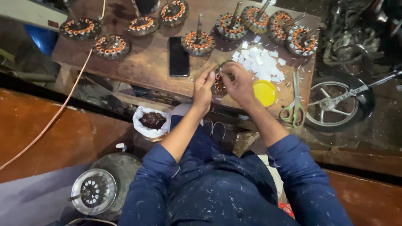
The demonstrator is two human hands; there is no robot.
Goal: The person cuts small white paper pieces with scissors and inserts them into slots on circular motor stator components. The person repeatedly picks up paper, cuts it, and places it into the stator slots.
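Both my hands work on one round motor stator with copper windings [219,82], held at the near edge of a brown wooden table [150,62]. My left hand [204,88] grips its left side, fingers pinched at the rim. On the right side, my right hand [238,83] curls over the top of it. A heap of small white paper slips [261,63] lies just beyond my right hand. A yellow round lid [265,92] sits beside my right wrist.
Several more wound stators [197,42] stand along the table's far side. A black phone [179,57] lies at the middle, green-handled scissors [294,109] at the right. A white bag of dark bits [152,121], a metal cover [93,191] and a motorcycle wheel [337,102] surround me.
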